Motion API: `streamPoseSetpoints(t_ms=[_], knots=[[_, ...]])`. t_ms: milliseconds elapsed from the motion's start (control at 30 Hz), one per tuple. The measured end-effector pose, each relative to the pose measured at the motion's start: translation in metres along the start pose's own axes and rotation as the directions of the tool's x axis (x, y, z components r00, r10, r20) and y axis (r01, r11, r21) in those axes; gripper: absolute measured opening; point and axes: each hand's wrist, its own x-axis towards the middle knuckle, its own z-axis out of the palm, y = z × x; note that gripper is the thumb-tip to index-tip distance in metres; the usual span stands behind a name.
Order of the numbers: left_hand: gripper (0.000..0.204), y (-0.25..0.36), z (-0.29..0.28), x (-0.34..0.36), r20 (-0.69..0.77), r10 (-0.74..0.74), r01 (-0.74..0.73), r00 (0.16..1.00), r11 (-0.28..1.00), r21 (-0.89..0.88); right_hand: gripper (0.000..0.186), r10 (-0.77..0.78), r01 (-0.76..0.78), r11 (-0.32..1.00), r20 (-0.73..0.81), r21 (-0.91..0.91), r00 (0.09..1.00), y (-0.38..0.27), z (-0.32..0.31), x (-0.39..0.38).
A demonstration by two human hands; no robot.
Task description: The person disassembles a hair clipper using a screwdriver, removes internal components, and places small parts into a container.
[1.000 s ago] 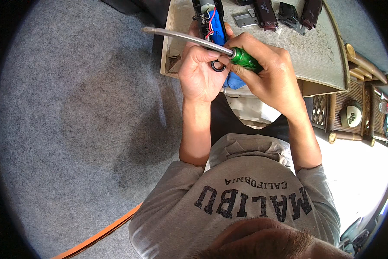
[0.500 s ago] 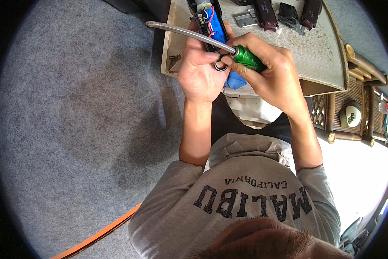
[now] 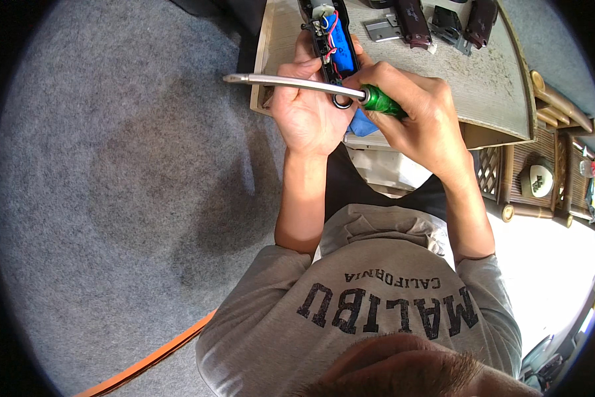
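Note:
My left hand [image 3: 312, 118] holds an opened black handheld device, which looks like a hair clipper [image 3: 318, 41], from beneath, with the thumb along its left side. Inside lie a blue battery [image 3: 340, 45], red and white wires and a silvery motor end at the top. A dark ring [image 3: 341, 100] sticks out at its near end. My right hand [image 3: 420, 109] is closed around the green handle of a screwdriver [image 3: 382, 100]. Its long metal shaft points left across my left palm, tip beyond the thumb. The right fingertips are by the device's near end, partly hidden behind the handle.
On the worn tabletop [image 3: 482, 99] lie dark red housings [image 3: 413, 23] and metal-and-black parts [image 3: 451, 28] at the far side. Something blue [image 3: 362, 124] rests below my hands. A bamboo rack [image 3: 532, 178] stands right; grey carpet [image 3: 125, 165] spreads left.
The screwdriver shaft has swung down at its tip and lies nearer level. My left thumb has drawn away from the ring end, up the device's side. The device has shifted slightly right.

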Motion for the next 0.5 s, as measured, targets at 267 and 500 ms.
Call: streamPoseSetpoints(t_ms=[267, 500], knots=[[0.05, -0.0021, -0.0064, -0.0024, -0.008, -0.001, 0.002, 1.0, 0.999, 0.042, 0.031, -0.047, 0.052, 0.995, 0.057, -0.083, 0.997, -0.0019, -0.0022, -0.0029], [0.048, -0.0087, -0.0006, -0.0033, -0.089, 0.059, -0.042, 0.994, 0.982, 0.183, 0.028, -0.088, 0.098, 0.986, 0.079, -0.132, 0.993, -0.0012, -0.005, -0.007]])
